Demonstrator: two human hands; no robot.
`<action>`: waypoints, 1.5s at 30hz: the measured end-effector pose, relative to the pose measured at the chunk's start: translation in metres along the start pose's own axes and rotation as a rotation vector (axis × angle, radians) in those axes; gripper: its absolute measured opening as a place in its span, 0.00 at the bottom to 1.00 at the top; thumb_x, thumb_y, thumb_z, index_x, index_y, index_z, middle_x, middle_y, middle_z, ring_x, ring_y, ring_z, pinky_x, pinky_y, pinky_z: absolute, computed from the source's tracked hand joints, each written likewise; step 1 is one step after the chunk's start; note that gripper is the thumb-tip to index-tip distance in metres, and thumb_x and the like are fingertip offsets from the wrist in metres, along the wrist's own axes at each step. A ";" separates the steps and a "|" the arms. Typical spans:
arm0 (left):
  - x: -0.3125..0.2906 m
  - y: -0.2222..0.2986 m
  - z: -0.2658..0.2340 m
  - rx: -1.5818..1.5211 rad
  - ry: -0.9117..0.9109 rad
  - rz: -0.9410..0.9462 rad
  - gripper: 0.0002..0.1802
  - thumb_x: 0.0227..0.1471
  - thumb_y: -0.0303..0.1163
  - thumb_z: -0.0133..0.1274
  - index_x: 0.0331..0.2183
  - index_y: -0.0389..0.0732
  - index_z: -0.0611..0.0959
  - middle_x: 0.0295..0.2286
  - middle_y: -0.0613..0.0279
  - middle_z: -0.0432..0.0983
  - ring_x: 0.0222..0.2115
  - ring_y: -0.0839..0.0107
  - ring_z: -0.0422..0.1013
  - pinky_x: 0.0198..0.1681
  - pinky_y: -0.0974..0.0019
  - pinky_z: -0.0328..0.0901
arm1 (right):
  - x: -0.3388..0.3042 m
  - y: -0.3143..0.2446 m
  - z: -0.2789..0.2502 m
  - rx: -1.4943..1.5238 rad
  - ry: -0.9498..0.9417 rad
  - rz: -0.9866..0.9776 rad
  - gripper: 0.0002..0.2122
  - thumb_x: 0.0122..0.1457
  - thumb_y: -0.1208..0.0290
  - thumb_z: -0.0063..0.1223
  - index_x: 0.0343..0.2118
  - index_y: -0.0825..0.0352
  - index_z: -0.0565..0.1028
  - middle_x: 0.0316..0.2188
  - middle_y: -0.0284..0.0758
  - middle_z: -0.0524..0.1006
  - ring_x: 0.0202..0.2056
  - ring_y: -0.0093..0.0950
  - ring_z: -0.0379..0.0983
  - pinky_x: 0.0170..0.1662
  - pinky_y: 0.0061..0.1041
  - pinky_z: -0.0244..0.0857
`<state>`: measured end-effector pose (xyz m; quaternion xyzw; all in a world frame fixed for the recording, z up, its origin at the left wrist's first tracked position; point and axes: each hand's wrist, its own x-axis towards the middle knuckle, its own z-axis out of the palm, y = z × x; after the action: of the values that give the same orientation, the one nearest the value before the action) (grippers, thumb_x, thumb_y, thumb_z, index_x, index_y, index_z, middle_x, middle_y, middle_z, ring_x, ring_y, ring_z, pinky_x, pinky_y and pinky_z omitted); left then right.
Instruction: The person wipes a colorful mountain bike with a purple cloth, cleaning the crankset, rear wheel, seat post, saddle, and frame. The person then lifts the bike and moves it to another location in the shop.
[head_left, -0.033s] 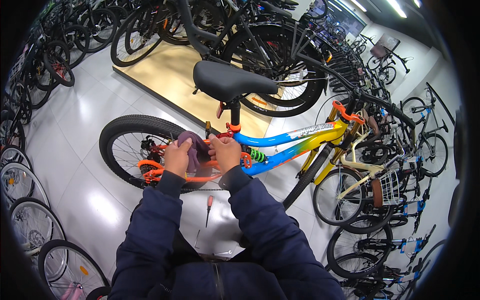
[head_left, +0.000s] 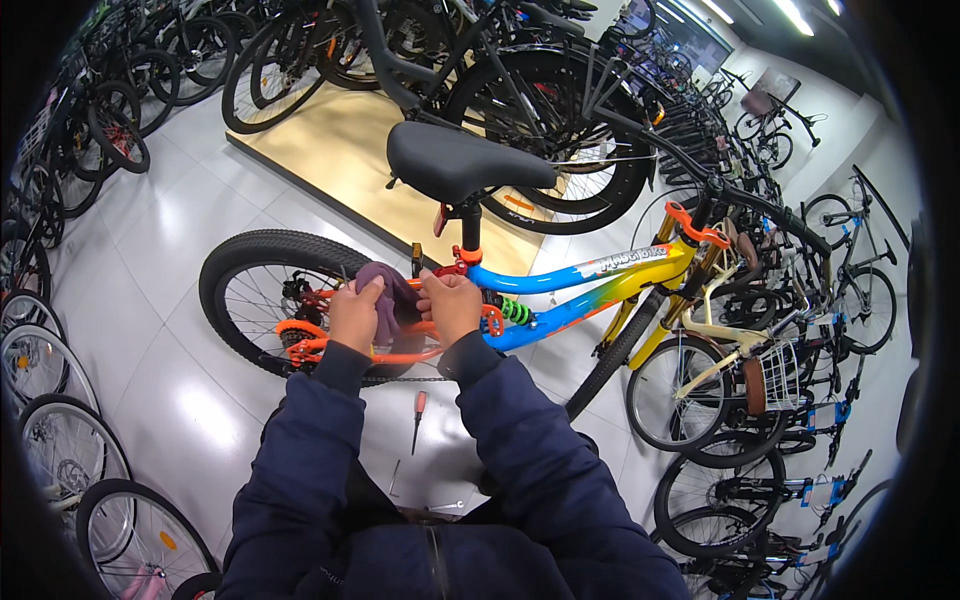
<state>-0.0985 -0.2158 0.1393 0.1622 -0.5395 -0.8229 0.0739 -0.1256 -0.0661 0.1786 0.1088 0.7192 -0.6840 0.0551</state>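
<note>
A purple cloth (head_left: 392,290) is bunched between my hands, above the rear part of a blue, yellow and orange bicycle frame (head_left: 640,272). My left hand (head_left: 356,316) is closed round the cloth's left side. With fingers pinched, my right hand (head_left: 451,304) grips at its right edge; the fingertips are partly hidden. Beneath my hands run the orange rear stays (head_left: 405,356) and the chain. The black saddle (head_left: 455,165) stands just beyond them. To the left is the knobby rear tire (head_left: 222,290); a green shock spring (head_left: 515,310) sits right of my right hand.
On the floor before me lie a red-handled screwdriver (head_left: 418,420), a thin metal rod (head_left: 394,478) and a wrench (head_left: 447,505). A wooden platform (head_left: 320,160) carries a black bicycle behind. Loose wheels (head_left: 145,540) line the left; a cream bicycle with a basket (head_left: 778,378) stands right.
</note>
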 end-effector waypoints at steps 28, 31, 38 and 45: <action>-0.004 0.001 0.005 0.144 -0.104 -0.002 0.10 0.59 0.31 0.53 0.37 0.32 0.80 0.27 0.64 0.77 0.25 0.76 0.72 0.30 0.71 0.67 | 0.005 -0.011 -0.049 -0.731 0.231 -0.580 0.37 0.46 0.58 0.69 0.52 0.80 0.65 0.45 0.52 0.74 0.48 0.46 0.71 0.54 0.38 0.63; -0.011 0.001 0.009 0.343 -0.175 0.066 0.12 0.57 0.31 0.54 0.37 0.31 0.80 0.26 0.62 0.77 0.24 0.74 0.72 0.30 0.69 0.68 | 0.015 -0.033 -0.066 -0.875 -0.025 -0.510 0.40 0.44 0.56 0.71 0.54 0.77 0.64 0.46 0.53 0.75 0.50 0.48 0.72 0.54 0.37 0.65; -0.021 0.000 0.018 0.467 -0.215 -0.074 0.13 0.55 0.31 0.55 0.37 0.30 0.80 0.27 0.60 0.78 0.25 0.72 0.74 0.31 0.66 0.68 | 0.041 -0.047 -0.095 -0.847 -0.355 -0.385 0.43 0.44 0.59 0.73 0.61 0.72 0.62 0.51 0.52 0.74 0.55 0.45 0.71 0.58 0.34 0.63; -0.010 -0.020 0.017 0.573 -0.228 0.125 0.14 0.55 0.31 0.55 0.39 0.30 0.81 0.27 0.60 0.79 0.25 0.72 0.74 0.31 0.65 0.68 | 0.055 -0.047 -0.110 -0.612 -0.512 -0.317 0.41 0.44 0.72 0.73 0.62 0.72 0.61 0.57 0.48 0.71 0.62 0.41 0.64 0.66 0.34 0.56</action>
<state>-0.0938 -0.1901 0.1291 0.0496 -0.7632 -0.6441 0.0147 -0.1818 0.0462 0.2179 -0.1979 0.8599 -0.4439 0.1560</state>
